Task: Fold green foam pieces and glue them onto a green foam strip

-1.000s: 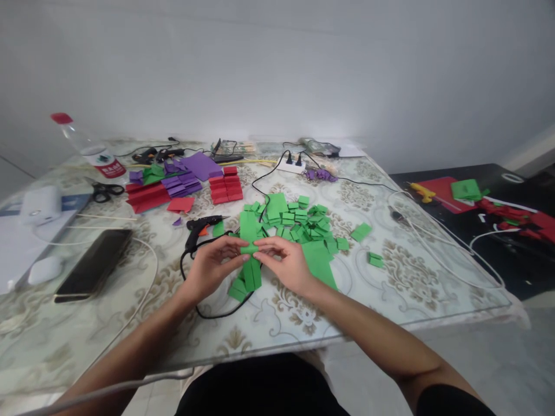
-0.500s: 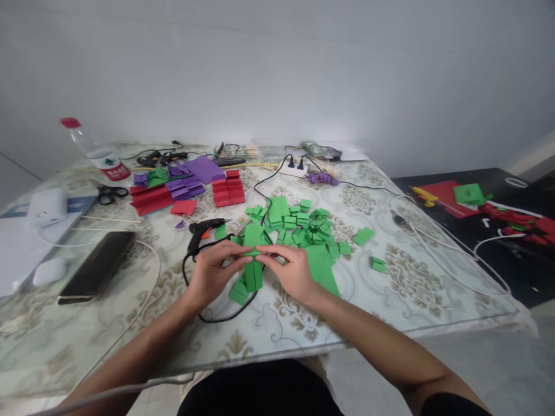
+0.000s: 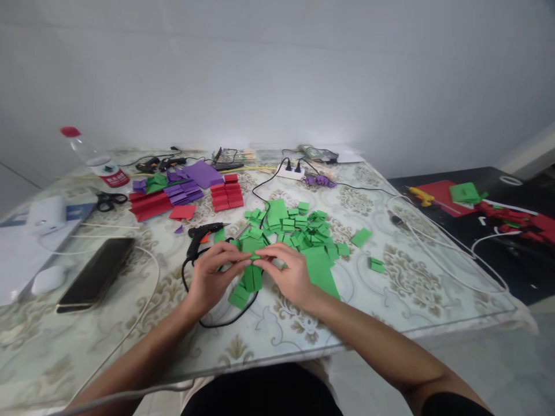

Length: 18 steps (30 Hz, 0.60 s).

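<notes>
My left hand (image 3: 213, 276) and my right hand (image 3: 289, 273) meet over a green paper strip (image 3: 251, 248), each pinching it from its own side, fingers closed on the paper. The strip's lower end hangs down to the table between my hands. Just behind it lies a heap of several small folded green paper pieces (image 3: 299, 226). A larger green sheet (image 3: 321, 271) lies under my right wrist. A black glue gun (image 3: 203, 234) rests to the left of my left hand, its black cord looping beneath my hands.
Red folded pieces (image 3: 228, 192), purple paper (image 3: 184, 184) and scissors (image 3: 108, 200) lie at the back left, by a plastic bottle (image 3: 93, 156). A dark phone (image 3: 96, 274) and white devices sit left. A power strip (image 3: 289, 171) is at the back; white cables run right. A black side table (image 3: 485, 216) holds more paper.
The upper part of the green strip has been folded down between my fingers, so it stands shorter. Both hands stayed together at the same spot.
</notes>
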Available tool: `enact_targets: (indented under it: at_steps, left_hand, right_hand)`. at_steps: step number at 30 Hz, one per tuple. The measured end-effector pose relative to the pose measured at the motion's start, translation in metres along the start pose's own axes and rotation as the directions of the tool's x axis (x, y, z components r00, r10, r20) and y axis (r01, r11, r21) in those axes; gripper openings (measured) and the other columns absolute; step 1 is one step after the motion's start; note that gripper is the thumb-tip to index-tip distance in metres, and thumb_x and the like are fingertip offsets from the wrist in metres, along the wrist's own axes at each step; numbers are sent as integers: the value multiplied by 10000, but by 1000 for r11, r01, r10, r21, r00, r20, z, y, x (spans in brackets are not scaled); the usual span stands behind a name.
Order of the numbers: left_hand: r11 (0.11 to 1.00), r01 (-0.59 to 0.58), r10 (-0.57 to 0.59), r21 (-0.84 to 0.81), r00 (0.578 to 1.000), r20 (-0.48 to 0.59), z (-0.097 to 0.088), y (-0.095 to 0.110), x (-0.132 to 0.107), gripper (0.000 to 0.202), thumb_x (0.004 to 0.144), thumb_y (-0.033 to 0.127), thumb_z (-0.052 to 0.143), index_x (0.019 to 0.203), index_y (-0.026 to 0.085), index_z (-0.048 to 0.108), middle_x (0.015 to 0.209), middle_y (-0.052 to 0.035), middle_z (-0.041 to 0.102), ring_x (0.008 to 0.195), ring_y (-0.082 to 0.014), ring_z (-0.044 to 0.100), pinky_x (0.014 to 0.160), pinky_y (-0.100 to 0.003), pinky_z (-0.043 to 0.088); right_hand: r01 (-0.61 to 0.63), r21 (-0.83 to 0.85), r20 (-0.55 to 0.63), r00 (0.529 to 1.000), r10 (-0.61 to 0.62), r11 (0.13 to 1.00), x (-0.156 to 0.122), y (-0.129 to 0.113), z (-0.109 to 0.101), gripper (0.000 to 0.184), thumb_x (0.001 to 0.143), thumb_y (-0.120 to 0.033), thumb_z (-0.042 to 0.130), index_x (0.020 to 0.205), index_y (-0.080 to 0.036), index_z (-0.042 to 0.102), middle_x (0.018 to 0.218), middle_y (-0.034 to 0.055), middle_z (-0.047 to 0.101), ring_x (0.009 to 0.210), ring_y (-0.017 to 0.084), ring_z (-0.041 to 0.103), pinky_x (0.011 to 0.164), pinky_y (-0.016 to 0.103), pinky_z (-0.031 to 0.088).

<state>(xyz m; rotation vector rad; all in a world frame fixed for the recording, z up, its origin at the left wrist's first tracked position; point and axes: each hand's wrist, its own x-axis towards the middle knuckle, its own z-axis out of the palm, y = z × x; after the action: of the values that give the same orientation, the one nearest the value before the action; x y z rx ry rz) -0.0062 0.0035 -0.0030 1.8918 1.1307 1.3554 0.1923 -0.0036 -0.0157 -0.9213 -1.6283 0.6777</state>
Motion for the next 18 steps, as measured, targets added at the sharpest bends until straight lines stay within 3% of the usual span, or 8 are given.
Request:
enact_targets:
  at_steps: [4, 6, 8, 11, 14, 18]
  left_hand:
    - [995, 33, -36, -92, 999, -36, -2, -1, 2, 60, 791, 285, 841, 850, 288, 847, 915, -55, 725, 899, -228, 666, 839, -341, 526]
    - [974, 126, -135, -189, 990, -37, -4, -3, 4, 103, 773, 327, 854, 840, 253, 832, 923, -58, 739, 895, -230, 675, 812, -333, 540]
    - [930, 239, -255, -278, 967, -21, -6, -6, 5, 192, 772, 381, 851, 856, 215, 802, 850, -51, 740, 789, -206, 672, 710, -301, 542]
    - [854, 352, -365, -383, 930, 41, -10, -10, 6, 221, 827, 397, 804, 890, 197, 735, 710, -7, 691, 655, -150, 632, 631, -244, 501]
    - [810, 379, -371, -447, 922, 109, -13, -10, 7, 220, 846, 392, 778, 932, 201, 708, 790, -8, 695, 709, -146, 651, 681, -238, 516]
    - [884, 348, -337, -312, 937, 89, -9, -7, 7, 275, 823, 418, 776, 961, 182, 741, 845, -33, 716, 704, -162, 666, 648, -256, 541]
  right_hand:
    - [16, -78, 55, 998, -11, 997, 4, -1, -2, 568, 794, -346, 860, 1321, -276, 659, 1313, 125, 655, 1209, 289, 620, 1040, 445, 503]
    - [2, -86, 86, 996, 5, 996, 6, 1, -3, 583, 788, -335, 859, 1325, -247, 649, 1367, 136, 632, 1292, 299, 577, 1101, 461, 455]
    - [-59, -54, 109, 992, 64, 997, 6, 5, -2, 459, 810, -341, 836, 1232, -225, 697, 1250, 113, 707, 1179, 276, 649, 1043, 428, 492]
    - [-218, 35, 70, 974, 216, 975, 6, 14, 0, 283, 822, -381, 809, 1036, -203, 760, 972, 58, 779, 892, 225, 713, 818, 338, 555]
    - [-323, 103, 24, 946, 322, 941, 6, 21, 2, 271, 784, -417, 827, 936, -199, 776, 787, 24, 751, 679, 183, 666, 611, 278, 513]
    - [-396, 186, 75, 918, 389, 899, 6, 23, 4, 265, 752, -422, 848, 887, -205, 779, 654, 7, 707, 584, 174, 647, 536, 266, 485]
